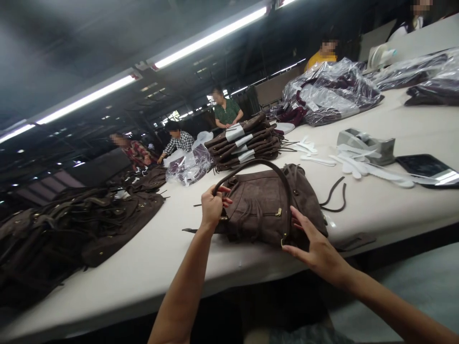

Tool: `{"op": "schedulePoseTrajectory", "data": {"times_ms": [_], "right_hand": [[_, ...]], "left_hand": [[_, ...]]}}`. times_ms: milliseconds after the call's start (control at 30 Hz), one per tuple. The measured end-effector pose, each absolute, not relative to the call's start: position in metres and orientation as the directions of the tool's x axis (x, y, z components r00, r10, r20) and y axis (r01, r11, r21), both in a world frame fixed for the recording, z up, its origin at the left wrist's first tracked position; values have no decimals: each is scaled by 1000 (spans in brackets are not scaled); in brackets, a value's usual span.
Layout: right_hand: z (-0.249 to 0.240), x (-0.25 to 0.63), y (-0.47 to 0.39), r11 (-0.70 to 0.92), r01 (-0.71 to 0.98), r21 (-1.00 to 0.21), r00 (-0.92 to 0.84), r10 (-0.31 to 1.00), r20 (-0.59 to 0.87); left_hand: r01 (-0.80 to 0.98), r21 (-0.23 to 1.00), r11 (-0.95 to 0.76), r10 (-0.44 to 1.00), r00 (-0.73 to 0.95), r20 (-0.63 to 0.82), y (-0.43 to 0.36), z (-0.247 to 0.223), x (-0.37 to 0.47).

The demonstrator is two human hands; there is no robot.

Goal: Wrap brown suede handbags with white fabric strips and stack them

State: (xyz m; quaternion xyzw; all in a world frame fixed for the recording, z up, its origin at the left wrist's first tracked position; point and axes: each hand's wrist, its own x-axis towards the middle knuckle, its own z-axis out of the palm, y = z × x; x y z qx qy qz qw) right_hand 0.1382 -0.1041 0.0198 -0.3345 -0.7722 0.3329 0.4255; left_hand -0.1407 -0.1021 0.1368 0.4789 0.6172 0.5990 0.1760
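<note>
A brown handbag with a zipper, drawstrings and a long curved handle lies at the near edge of the white table. My left hand is closed round the left part of the handle, at the bag's left end. At the lower right end of the handle, my right hand has its thumb and fingers spread, the fingertips close to or touching the handle and the bag's side. Nothing is gripped between them. A thin dark cord curls out from the bag's right side.
On the table are stacked brown bags, plastic-wrapped bags, a tape dispenser, white strips and a tablet. A dark bag pile covers the left. Several people stand or sit beyond.
</note>
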Motion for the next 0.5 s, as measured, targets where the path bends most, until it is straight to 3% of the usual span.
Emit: {"op": "schedulePoseTrajectory", "data": {"times_ms": [133, 233, 300, 367, 433, 500], "right_hand": [[22, 118, -83, 373, 176, -911, -433, 860, 268], [23, 115, -77, 436, 237, -868, -563, 790, 243], [18, 117, -80, 616, 276, -737, -649, 685, 330], [8, 121, -84, 802, 288, -523, -711, 545, 444], [1, 128, -86, 893, 315, -322, -718, 446, 534], [3, 138, -83, 917, 334, -217, -676, 393, 623]], "left_hand": [[264, 956, -125, 831, -500, 246, -123, 126, -155], [26, 995, -99, 821, -562, 96, -129, 127, -165], [-84, 992, -98, 809, -587, 30, -130, 137, -168], [-150, 982, -112, 804, -594, 1, -130, 152, -166], [-244, 955, -169, 807, -590, -8, -131, 172, -158], [-331, 911, -247, 816, -578, 11, -131, 194, -147]]}}
